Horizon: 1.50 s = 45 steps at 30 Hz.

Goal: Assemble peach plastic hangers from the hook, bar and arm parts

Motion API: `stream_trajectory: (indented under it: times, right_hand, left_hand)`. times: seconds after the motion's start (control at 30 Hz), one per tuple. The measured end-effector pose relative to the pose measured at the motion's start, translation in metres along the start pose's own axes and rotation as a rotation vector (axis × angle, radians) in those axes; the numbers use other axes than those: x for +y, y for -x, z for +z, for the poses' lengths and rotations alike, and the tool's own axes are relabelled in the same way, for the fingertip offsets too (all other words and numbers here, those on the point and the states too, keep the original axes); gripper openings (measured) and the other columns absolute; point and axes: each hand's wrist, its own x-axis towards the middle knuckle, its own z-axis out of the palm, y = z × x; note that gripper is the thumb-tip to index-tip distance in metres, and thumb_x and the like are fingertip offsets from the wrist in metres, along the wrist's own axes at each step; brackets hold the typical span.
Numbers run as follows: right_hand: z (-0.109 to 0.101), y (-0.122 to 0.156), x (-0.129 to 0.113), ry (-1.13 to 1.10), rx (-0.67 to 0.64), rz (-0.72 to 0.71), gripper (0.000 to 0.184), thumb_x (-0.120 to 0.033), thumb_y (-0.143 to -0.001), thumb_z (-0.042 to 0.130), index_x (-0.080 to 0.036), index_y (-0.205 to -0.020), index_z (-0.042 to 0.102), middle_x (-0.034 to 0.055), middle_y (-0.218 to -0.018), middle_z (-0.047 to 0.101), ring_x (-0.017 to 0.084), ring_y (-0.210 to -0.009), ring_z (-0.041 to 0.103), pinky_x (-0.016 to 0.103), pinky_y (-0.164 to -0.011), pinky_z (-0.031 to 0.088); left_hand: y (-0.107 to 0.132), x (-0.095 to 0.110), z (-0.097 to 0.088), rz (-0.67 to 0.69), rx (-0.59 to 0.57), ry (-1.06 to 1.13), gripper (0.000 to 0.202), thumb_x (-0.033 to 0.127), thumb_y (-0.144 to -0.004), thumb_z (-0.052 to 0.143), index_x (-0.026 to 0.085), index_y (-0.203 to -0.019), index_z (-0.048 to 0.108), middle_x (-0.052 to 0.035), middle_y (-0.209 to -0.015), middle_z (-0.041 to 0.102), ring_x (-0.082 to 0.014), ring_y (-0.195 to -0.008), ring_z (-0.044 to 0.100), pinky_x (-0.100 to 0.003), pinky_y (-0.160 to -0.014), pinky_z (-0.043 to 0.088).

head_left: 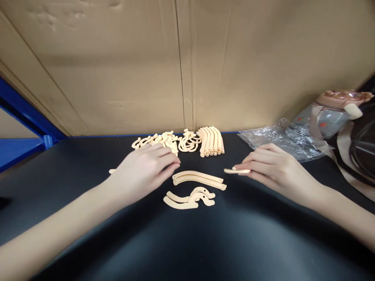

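My left hand [146, 168] rests palm down on the black table [205, 242], fingers together, their tips at the left end of two curved cream plastic strips [199, 179]. A small cream bit [112, 171] peeks out left of that hand. My right hand [272, 168] pinches a small cream plastic piece [231, 170] between thumb and fingers, just right of the strips. Two hook-shaped cream pieces [190, 198] lie in front of the strips.
At the table's back lie a heap of hook pieces [158, 141], curled loops [189, 142] and a neat stack of curved strips [211, 141]. A clear plastic bag [281, 138] and a bottle with a pink lid [336, 111] sit right. Cardboard [181, 66] walls the back.
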Motion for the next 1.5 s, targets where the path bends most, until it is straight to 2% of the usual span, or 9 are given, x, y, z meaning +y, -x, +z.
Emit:
stream_trajectory:
  times: [0.1, 0.23, 0.43, 0.67, 1.0, 1.2, 1.33, 1.4, 1.5]
  right_hand:
    - [0.002, -0.002, -0.004, -0.084, -0.026, 0.054, 0.021, -0.028, -0.098, 0.049, -0.022, -0.097, 0.070, 0.0028, -0.088, 0.070, 0.017, -0.080, 0.061, 0.035, -0.079, 0.043]
    - [0.004, -0.004, -0.010, -0.223, -0.027, 0.158, 0.017, -0.032, -0.095, 0.055, -0.023, -0.092, 0.070, 0.0013, -0.085, 0.068, 0.016, -0.076, 0.060, 0.034, -0.076, 0.043]
    - [0.011, -0.003, -0.016, -0.631, -0.092, 0.482, 0.020, -0.037, -0.092, 0.058, -0.024, -0.085, 0.071, 0.0012, -0.087, 0.072, 0.017, -0.083, 0.066, 0.032, -0.079, 0.048]
    - [0.028, -0.004, -0.017, -0.996, -0.114, 0.750, 0.026, -0.043, -0.084, 0.068, -0.020, -0.096, 0.068, 0.0011, -0.074, 0.071, 0.016, -0.070, 0.065, 0.031, -0.074, 0.051]
    - [0.039, 0.001, -0.009, -1.003, -0.048, 0.842, 0.055, -0.045, -0.086, 0.065, -0.026, -0.135, 0.046, -0.0021, -0.074, 0.067, 0.015, -0.068, 0.060, 0.034, -0.075, 0.048]
    - [0.040, 0.000, -0.008, -0.970, -0.054, 0.770, 0.031, -0.044, -0.090, 0.061, -0.025, -0.114, 0.062, -0.0015, -0.078, 0.068, 0.012, -0.070, 0.060, 0.028, -0.075, 0.047]
    - [0.040, 0.000, -0.007, -0.926, -0.065, 0.768, 0.024, -0.044, -0.089, 0.061, -0.025, -0.100, 0.069, -0.0012, -0.079, 0.067, 0.011, -0.071, 0.060, 0.026, -0.072, 0.046]
    - [0.040, 0.000, -0.007, -0.920, -0.069, 0.764, 0.023, -0.044, -0.089, 0.061, -0.025, -0.099, 0.069, -0.0015, -0.078, 0.067, 0.011, -0.071, 0.060, 0.025, -0.071, 0.046]
    - [0.040, 0.000, -0.007, -0.919, -0.072, 0.757, 0.023, -0.045, -0.089, 0.062, -0.025, -0.098, 0.070, -0.0013, -0.078, 0.067, 0.012, -0.070, 0.060, 0.026, -0.070, 0.046]
  left_hand:
    - [0.015, 0.012, 0.006, -0.002, -0.021, 0.158, 0.034, 0.038, -0.100, 0.039, 0.020, -0.101, 0.068, -0.0064, -0.099, 0.070, -0.0208, -0.089, 0.062, -0.033, -0.079, 0.048]
    - [0.030, 0.023, 0.017, 0.017, -0.079, 0.295, 0.040, 0.043, -0.098, 0.045, 0.026, -0.134, 0.053, -0.0094, -0.137, 0.055, -0.0257, -0.120, 0.054, -0.037, -0.093, 0.049]
    - [0.039, 0.025, 0.032, 0.070, -0.137, 0.344, 0.044, 0.044, -0.099, 0.043, 0.023, -0.138, 0.048, -0.0104, -0.147, 0.048, -0.0261, -0.133, 0.046, -0.041, -0.104, 0.044]
    - [0.039, 0.027, 0.031, 0.060, -0.126, 0.347, 0.044, 0.039, -0.099, 0.045, 0.021, -0.139, 0.047, -0.0110, -0.144, 0.050, -0.0260, -0.129, 0.049, -0.042, -0.104, 0.045]
    - [0.039, 0.026, 0.029, 0.076, -0.115, 0.353, 0.041, 0.032, -0.099, 0.046, 0.020, -0.138, 0.046, -0.0089, -0.142, 0.051, -0.0243, -0.126, 0.049, -0.039, -0.101, 0.044]
    - [0.036, 0.027, 0.027, -0.014, 0.020, 0.316, 0.033, 0.024, -0.098, 0.043, 0.017, -0.130, 0.049, -0.0098, -0.126, 0.060, -0.0231, -0.111, 0.055, -0.036, -0.089, 0.044]
    - [0.037, 0.020, 0.030, -0.106, 0.096, 0.263, 0.024, 0.008, -0.093, 0.036, 0.016, -0.096, 0.059, -0.0048, -0.089, 0.065, -0.0190, -0.077, 0.054, -0.033, -0.068, 0.040]
    - [0.038, 0.017, 0.031, -0.035, 0.102, 0.253, 0.028, 0.004, -0.090, 0.034, 0.017, -0.083, 0.058, -0.0027, -0.077, 0.062, -0.0181, -0.070, 0.049, -0.032, -0.063, 0.036]
    - [0.040, 0.018, 0.031, 0.148, 0.100, 0.300, 0.023, 0.005, -0.088, 0.039, 0.016, -0.085, 0.059, -0.0040, -0.081, 0.062, -0.0187, -0.074, 0.050, -0.032, -0.062, 0.035]
